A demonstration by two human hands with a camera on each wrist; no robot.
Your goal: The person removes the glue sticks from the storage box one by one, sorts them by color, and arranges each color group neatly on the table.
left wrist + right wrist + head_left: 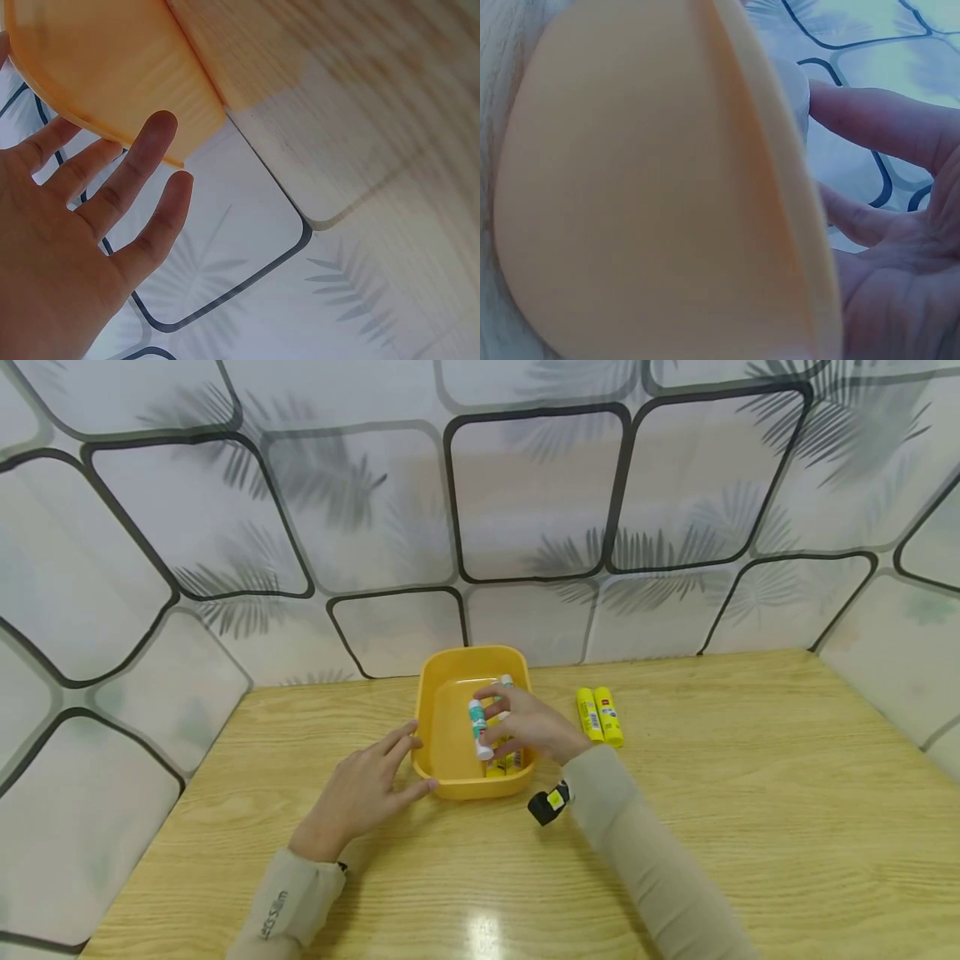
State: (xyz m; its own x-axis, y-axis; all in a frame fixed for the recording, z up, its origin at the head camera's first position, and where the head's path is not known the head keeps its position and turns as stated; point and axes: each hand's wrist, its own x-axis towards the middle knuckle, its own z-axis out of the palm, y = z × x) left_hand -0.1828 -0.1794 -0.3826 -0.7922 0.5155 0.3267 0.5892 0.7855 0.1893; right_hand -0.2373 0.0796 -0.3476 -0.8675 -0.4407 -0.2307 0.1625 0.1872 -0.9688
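A yellow-orange plastic bin (450, 735) stands on the table near its back edge. My right hand (536, 727) reaches over the bin's right side and grips a white and teal glue stick (478, 727) above its inside. Its white end (793, 97) shows past the bin wall (645, 187) in the right wrist view. Below that hand, yellow glue sticks (513, 762) lie in the bin, partly hidden, and another white and teal one (507, 680) shows behind the fingers. My left hand (363, 793), fingers spread and fairly straight, rests at the bin's left rim (82, 124).
Two yellow glue sticks (599, 717) lie side by side on the table, right of the bin. The wood-grain table (750, 827) ends at a patterned white backdrop (536, 493) behind. A black wrist camera (546, 806) sits under the right sleeve.
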